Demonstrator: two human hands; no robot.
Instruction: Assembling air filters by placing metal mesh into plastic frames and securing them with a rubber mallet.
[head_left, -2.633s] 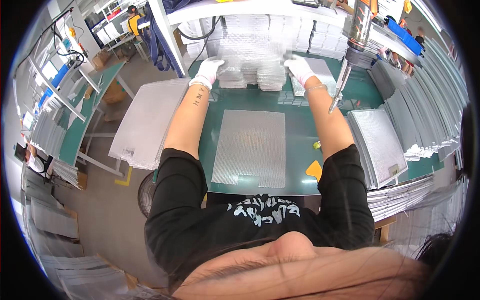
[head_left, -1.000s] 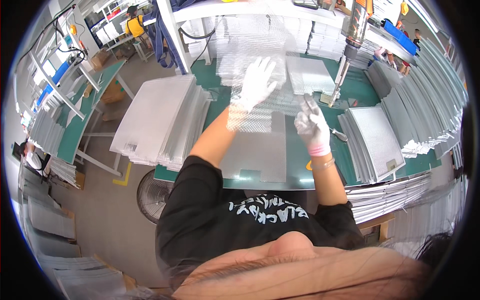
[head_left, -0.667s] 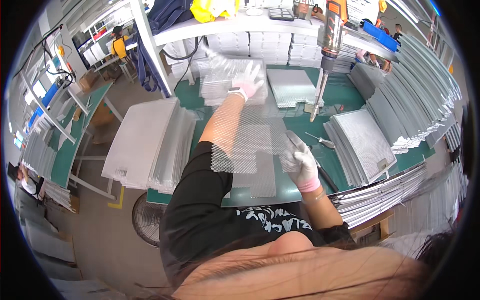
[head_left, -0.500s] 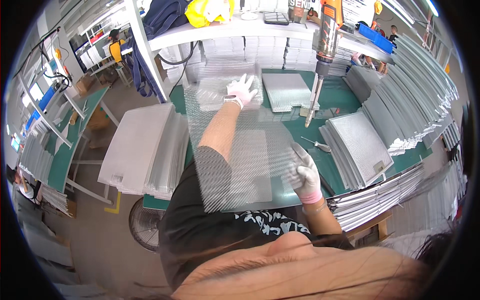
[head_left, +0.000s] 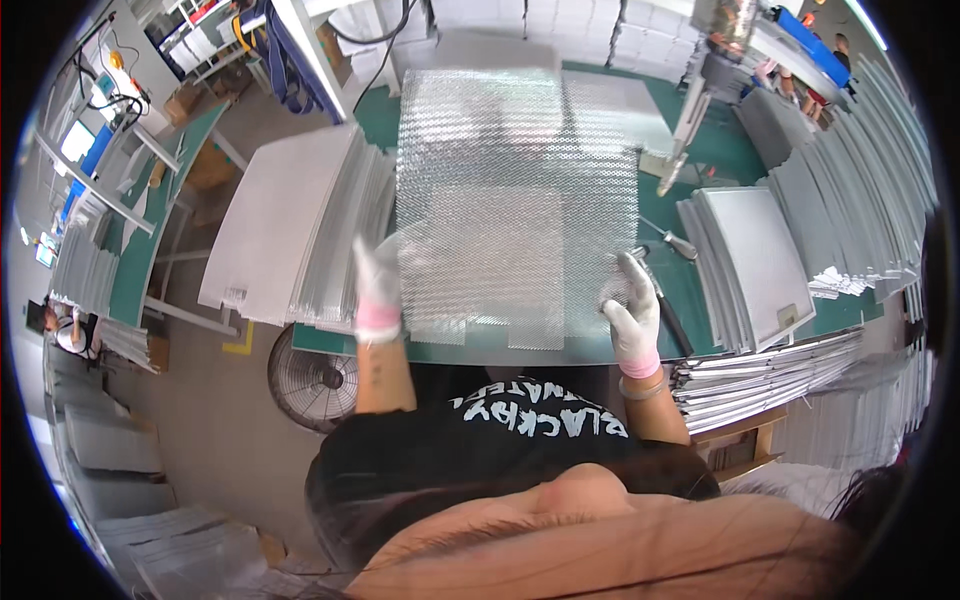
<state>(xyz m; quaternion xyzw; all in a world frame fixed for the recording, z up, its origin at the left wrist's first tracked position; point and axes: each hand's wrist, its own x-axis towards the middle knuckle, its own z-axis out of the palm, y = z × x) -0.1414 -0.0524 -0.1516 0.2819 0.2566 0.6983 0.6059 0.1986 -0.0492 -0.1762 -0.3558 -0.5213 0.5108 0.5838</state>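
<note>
A see-through sheet of metal mesh (head_left: 515, 160) hangs tilted over the bench in front of me. Through it shows a smaller mesh panel (head_left: 490, 290) with notches in its lower edge. At the sheet's lower right edge, my right hand (head_left: 635, 325), in a white glove, is closed with thumb and fingers about the corner. My left hand (head_left: 377, 285), gloved too, is beside the sheet's left edge, next to a thick stack of panels (head_left: 280, 220). Motion smears its fingers, so whether it touches the sheet is unclear.
A power driver (head_left: 700, 110) hangs at the back right. Below it lie a screwdriver (head_left: 678, 243) and a dark-handled tool (head_left: 672, 315). Stacked mesh panels (head_left: 755, 260) stand at the right of the green bench (head_left: 450, 354). A floor fan (head_left: 312, 378) stands at lower left.
My left hand has come back from the sheet's far part to its left side. The mesh sheet has straightened and shifted away from me. My right hand stays by its right edge.
</note>
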